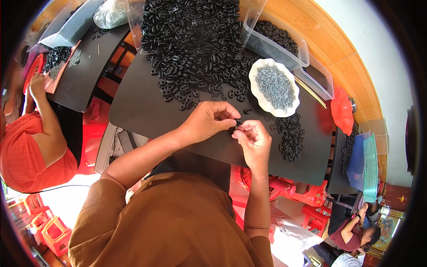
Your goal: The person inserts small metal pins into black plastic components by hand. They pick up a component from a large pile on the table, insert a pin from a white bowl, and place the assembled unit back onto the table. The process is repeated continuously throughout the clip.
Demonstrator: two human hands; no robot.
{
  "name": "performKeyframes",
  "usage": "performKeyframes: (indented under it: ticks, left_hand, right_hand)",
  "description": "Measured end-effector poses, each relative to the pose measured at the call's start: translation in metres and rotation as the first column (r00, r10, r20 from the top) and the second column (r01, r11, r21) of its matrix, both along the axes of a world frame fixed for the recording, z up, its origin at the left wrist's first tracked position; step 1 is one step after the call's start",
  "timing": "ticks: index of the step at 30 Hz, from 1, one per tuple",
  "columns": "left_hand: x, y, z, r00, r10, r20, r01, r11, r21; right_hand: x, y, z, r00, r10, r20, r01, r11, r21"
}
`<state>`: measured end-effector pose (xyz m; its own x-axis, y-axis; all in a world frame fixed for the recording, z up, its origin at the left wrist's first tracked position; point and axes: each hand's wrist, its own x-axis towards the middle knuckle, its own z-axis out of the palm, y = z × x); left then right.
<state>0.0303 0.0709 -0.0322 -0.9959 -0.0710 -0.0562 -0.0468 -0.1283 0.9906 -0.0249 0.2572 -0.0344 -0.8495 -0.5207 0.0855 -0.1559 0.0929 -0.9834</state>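
Over the near edge of the dark table (133, 104), my left hand (209, 120) and my right hand (255, 140) meet, fingertips pinched together. Between them is a small black piece (238, 123), mostly covered by the fingers, so its exact shape is hard to make out. A large heap of black oval plastic pieces with holes (191, 49) spreads beyond my hands. To the right of it stands a white scalloped dish (255, 84) full of small shiny metal-looking parts (275, 86). Nearest my right hand lies a pile of smaller black parts (291, 138).
Clear plastic bins (278, 46) stand at the far right, with chopsticks (311, 91) and a red dish (341, 110) beside them. At left, another person in red (35, 147) works at a second table. Red stools (316, 216) stand below; a person (356, 233) sits at lower right.
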Motion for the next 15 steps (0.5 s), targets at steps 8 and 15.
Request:
performKeyframes:
  ticks: [8, 15]
  left_hand:
    - [0.0017, -0.001, 0.0008, 1.0, -0.02, 0.008, 0.02, 1.0, -0.01]
    - [0.002, -0.0014, 0.0023, 1.0, -0.028, -0.002, 0.028, 0.997, -0.074]
  right_hand:
    - [0.0002, 0.0, -0.0073, 0.996, -0.047, -0.08, 0.045, 0.998, -0.036]
    - [0.0002, 0.0007, -0.0087, 0.992, -0.055, -0.115, 0.054, 0.998, -0.01]
